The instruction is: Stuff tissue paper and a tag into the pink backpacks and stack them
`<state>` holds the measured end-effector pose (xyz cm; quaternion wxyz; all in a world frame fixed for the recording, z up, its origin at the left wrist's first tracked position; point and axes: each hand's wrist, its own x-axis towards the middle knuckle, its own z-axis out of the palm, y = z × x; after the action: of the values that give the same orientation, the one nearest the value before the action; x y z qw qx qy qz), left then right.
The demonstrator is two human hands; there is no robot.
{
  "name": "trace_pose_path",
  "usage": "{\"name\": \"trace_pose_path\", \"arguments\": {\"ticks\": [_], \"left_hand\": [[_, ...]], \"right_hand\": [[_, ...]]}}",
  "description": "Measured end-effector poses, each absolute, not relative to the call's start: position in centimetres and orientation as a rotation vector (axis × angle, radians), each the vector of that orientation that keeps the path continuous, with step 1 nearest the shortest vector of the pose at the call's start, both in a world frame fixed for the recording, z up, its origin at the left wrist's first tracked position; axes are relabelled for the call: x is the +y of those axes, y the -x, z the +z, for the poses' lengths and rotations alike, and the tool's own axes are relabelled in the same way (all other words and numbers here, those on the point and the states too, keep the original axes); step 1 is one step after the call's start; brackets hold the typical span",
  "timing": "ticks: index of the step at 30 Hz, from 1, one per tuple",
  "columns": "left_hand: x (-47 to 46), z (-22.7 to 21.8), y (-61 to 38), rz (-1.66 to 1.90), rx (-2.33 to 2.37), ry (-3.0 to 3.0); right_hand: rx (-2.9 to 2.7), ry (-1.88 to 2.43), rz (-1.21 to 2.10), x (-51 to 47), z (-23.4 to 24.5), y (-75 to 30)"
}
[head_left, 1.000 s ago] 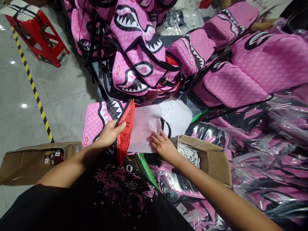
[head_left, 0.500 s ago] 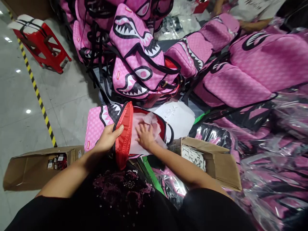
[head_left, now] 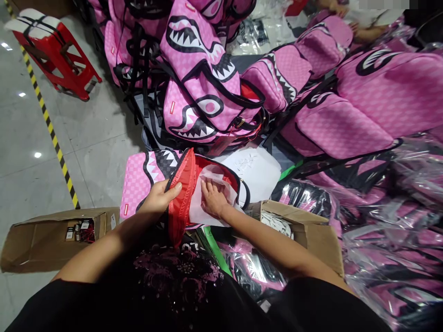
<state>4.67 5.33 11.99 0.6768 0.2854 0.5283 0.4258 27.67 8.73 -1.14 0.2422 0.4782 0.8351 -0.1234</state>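
In front of me lies a pink checked backpack (head_left: pixel 136 173) with a shark-mouth print, unzipped, its red lining (head_left: pixel 182 203) showing. My left hand (head_left: pixel 159 196) grips the edge of the turned-back front panel, thumb on the lining and fingers out of sight behind it. Inside the opening, my right hand (head_left: pixel 213 198) lies with fingers stretched out on a thin white sheet of tissue paper (head_left: pixel 199 205). The sheet covers part of the red interior. Beyond the bag's top handle sits a white paper pad (head_left: pixel 261 168).
Pink shark-print bags (head_left: pixel 194 106) pile up ahead. Plastic-wrapped bags (head_left: pixel 387 249) fill the right. Open cardboard boxes stand at left (head_left: pixel 41 240) and right (head_left: pixel 321 240), the left one holding small tags. A red stool (head_left: pixel 65 60) stands on the floor. Another person's hand (head_left: pixel 360 32) shows at the top right.
My right hand has shifted slightly right and down with the tissue paper, which now lies flatter. More red lining shows above it. My left hand keeps its hold on the panel.
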Motion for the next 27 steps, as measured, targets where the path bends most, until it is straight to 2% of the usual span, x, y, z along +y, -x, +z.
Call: {"name": "trace_pose_path", "arguments": {"ticks": [8, 14, 23, 27], "left_hand": [[5.5, 12.5, -4.6, 0.931, 1.166, -0.653], [5.5, 12.3, -4.5, 0.942, 1.122, -0.623], [5.7, 11.9, -4.6, 0.903, 1.138, -0.652], [5.8, 11.6, -4.7, 0.903, 1.154, -0.657]], "right_hand": [[2.518, -1.448, -0.452, 10.7, -3.2, -25.8], [2.553, -1.034, -0.336, 12.7, -3.6, -30.1], [2.513, -0.897, -0.368, 14.7, -3.4, -26.6], [2.496, -0.974, -0.339, 15.2, -2.9, -26.3]]}}
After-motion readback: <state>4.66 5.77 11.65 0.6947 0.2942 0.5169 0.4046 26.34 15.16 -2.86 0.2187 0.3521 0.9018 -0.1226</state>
